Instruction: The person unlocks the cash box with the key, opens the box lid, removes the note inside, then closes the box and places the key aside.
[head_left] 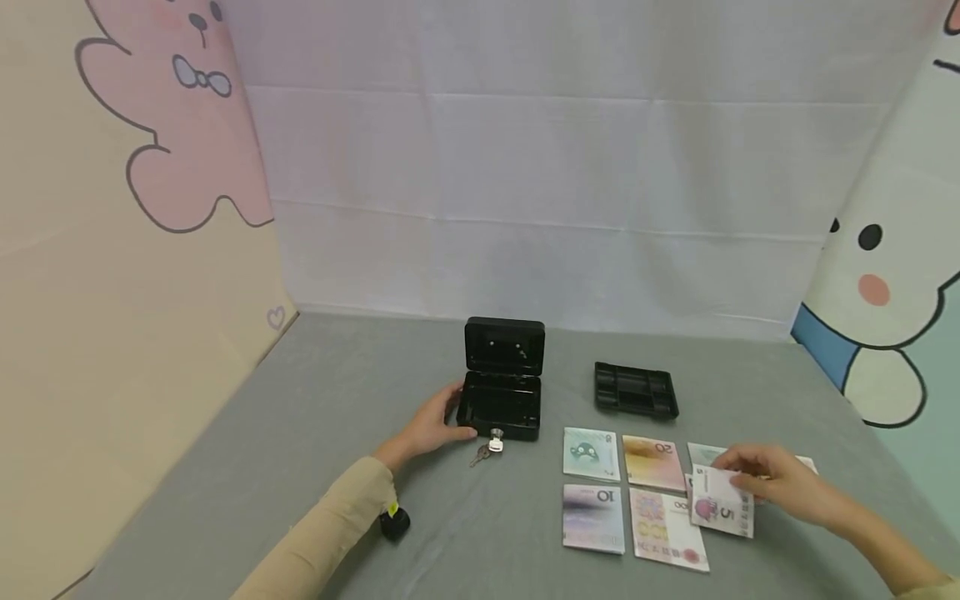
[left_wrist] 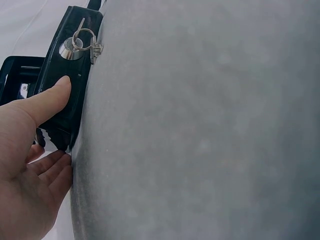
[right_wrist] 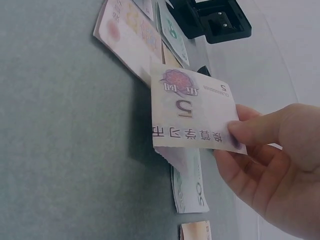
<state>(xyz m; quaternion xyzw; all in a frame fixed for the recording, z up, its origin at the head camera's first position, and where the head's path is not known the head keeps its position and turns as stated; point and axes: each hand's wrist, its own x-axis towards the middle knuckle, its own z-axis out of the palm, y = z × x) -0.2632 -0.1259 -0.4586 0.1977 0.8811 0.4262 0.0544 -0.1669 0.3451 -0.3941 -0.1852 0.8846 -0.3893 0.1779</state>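
Observation:
A black cash box (head_left: 498, 407) stands on the grey tabletop with its lid (head_left: 505, 346) raised. My left hand (head_left: 431, 429) grips its near left corner, with the thumb (left_wrist: 55, 97) on the front face and the other fingers at the side. Keys on a ring (left_wrist: 84, 39) hang from the silver lock in that face. My right hand (head_left: 780, 483) pinches a pale purple play-money 5 note (right_wrist: 192, 110) between thumb and fingers, above the other notes. In the head view this note overlaps the edge of the pile of 100 notes (head_left: 666, 529). A green 50 note (right_wrist: 190, 187) lies partly hidden below it.
Piles of green notes (head_left: 591, 454), 20 notes (head_left: 651, 461) and 10 notes (head_left: 592, 518) lie right of the box. Behind them sits a black compartment tray (head_left: 636, 390). A small black object (head_left: 395, 525) is by the left sleeve. White cloth (head_left: 540, 167) hangs along the back.

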